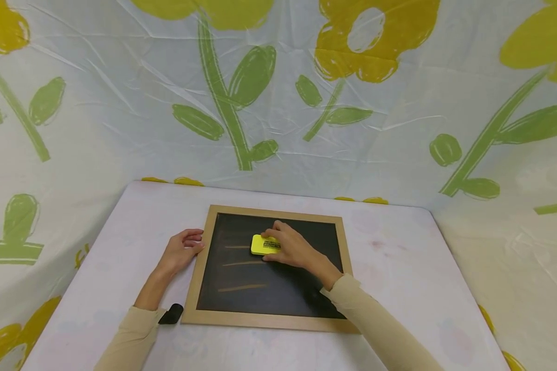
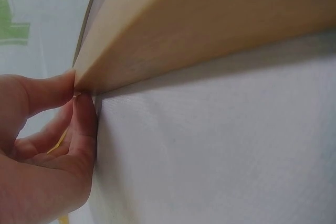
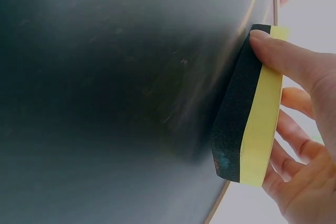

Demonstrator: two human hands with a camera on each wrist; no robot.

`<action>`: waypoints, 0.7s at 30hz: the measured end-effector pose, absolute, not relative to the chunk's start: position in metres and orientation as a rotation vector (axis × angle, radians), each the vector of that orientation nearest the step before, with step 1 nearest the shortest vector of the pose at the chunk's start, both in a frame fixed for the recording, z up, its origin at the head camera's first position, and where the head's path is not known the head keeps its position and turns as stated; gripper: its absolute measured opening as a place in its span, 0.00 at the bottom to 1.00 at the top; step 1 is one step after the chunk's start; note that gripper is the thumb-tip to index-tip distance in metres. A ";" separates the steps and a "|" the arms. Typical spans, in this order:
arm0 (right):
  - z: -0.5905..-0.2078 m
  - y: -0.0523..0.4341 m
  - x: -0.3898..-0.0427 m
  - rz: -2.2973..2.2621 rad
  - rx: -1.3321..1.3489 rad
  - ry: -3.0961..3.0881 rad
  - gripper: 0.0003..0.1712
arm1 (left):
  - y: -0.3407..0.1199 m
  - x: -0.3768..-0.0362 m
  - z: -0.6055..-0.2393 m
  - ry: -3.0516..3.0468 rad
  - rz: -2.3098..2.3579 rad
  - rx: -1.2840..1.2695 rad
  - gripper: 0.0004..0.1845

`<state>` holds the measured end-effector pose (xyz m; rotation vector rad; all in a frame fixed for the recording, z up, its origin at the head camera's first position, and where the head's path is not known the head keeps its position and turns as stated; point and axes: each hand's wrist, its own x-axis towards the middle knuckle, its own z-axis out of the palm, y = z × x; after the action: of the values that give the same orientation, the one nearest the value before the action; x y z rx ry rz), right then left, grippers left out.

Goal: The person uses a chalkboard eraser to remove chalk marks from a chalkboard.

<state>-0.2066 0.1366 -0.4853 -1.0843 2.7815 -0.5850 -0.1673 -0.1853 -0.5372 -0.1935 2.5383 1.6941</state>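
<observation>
Sleeves come in at 6 o'clock, so I start from my hands. My right hand (image 1: 293, 250) grips the yellow eraser (image 1: 263, 245), fingers curled over its edges, the black felt side flat on the chalkboard (image 1: 241, 293). My left hand (image 1: 182, 251) pinches the wooden frame (image 2: 199, 30) at 9 o'clock with thumb and finger. I think it is best to keep the felt flat, press evenly and wipe along each line. Three pale chalk lines (image 1: 239, 263) remain on the dark board, toward 7 o'clock from the eraser. A black marker cap (image 1: 171, 314) lies near the frame's corner.
</observation>
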 end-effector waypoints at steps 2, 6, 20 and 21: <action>-0.485 0.133 -0.207 -0.574 -1.087 2.777 0.32 | -0.186 -0.168 -0.537 2.539 1.690 -0.189 0.22; -0.485 0.126 -0.209 -0.570 -1.100 2.766 0.33 | -0.186 -0.168 -0.537 2.542 1.683 -0.195 0.22; -0.485 0.094 -0.213 -0.584 -1.205 2.744 0.33 | -0.185 -0.168 -0.537 2.537 1.683 -0.193 0.21; -0.485 0.092 -0.213 -0.581 -1.208 2.741 0.32 | -0.185 -0.168 -0.536 2.537 1.683 -0.195 0.21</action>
<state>-0.2129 0.0918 -0.4848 -1.2077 2.7410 -0.5813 -0.1677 -0.1852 -0.5365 -0.1945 2.5372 1.6833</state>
